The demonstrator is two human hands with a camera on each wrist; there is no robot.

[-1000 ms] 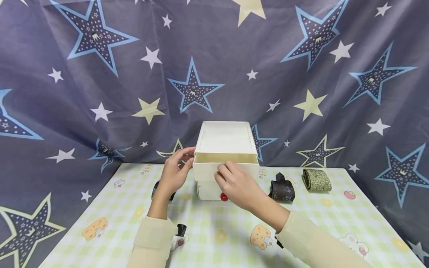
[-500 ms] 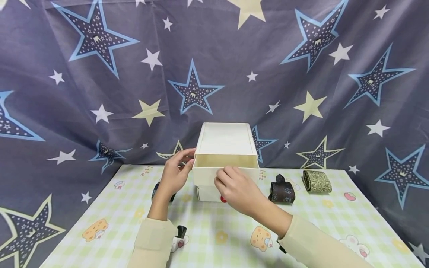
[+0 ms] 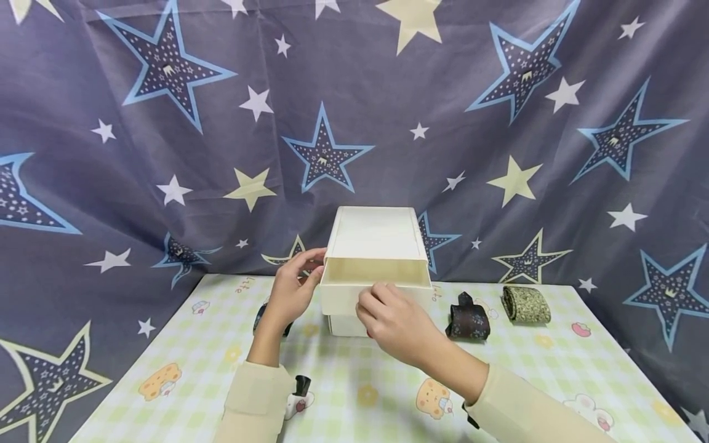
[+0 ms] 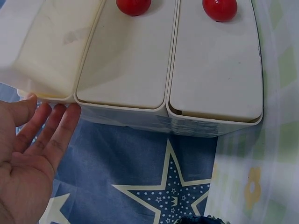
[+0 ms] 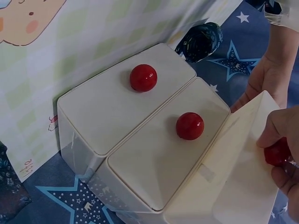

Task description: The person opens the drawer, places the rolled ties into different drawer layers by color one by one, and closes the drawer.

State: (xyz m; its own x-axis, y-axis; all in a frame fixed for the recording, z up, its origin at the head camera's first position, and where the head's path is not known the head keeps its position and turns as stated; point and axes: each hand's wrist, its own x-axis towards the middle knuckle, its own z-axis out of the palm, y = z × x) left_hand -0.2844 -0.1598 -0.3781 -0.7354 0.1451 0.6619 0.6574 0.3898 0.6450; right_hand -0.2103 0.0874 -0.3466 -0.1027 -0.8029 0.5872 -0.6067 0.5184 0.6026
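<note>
A small white drawer cabinet (image 3: 376, 231) stands at the back middle of the table, its top drawer (image 3: 340, 301) pulled partway out. My right hand (image 3: 399, 323) pinches that drawer's red knob (image 5: 276, 153) between thumb and fingers. No contents show in the visible part of the drawer. At the cabinet's left side is my left hand (image 3: 293, 289), fingers fairly straight and fingertips right at its edge by the top drawer. Below, the middle drawer (image 5: 163, 158) and bottom drawer (image 5: 117, 112) sit closed, each with a round red knob.
Right of the cabinet lie a rolled dark tie (image 3: 468, 320) and a rolled green patterned fabric band (image 3: 526, 304). Another dark roll (image 5: 203, 42) sits by the left forearm. A black object (image 3: 301, 386) shows beside the left sleeve. A starry curtain (image 3: 354, 123) hangs behind the table.
The top drawer has slid farther out toward me, with my right hand on its knob. My left hand has stayed at the cabinet's side. The head view has shifted slightly.
</note>
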